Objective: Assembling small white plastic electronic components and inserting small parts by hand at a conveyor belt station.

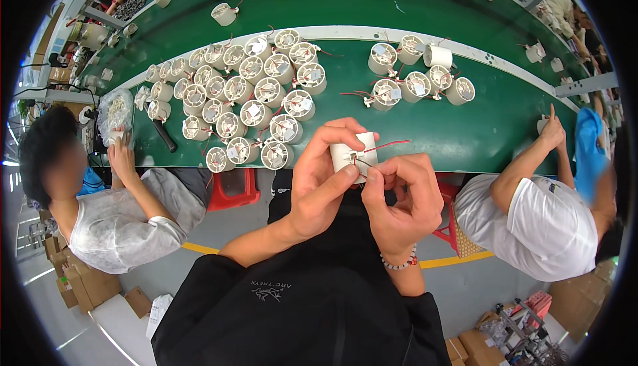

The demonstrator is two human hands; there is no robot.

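Observation:
In front of my chest, just off the table's near edge, my left hand (316,190) grips a white plastic cylindrical housing (341,154) between fingers and thumb. A red wire (393,144) sticks out from it to the right. My right hand (407,196), with a beaded bracelet at the wrist, pinches a thin dark wire (363,161) at the side of the housing. Both thumb tips are close together there. Fingers partly hide where the wire enters.
Many similar housings (252,113) with red wires crowd the green table (339,126) at left; a smaller group (417,85) stands at right. A black-handled tool (164,136) lies far left. A white rail (332,32) runs behind. Co-workers sit on both sides, with red stools (232,193) nearby.

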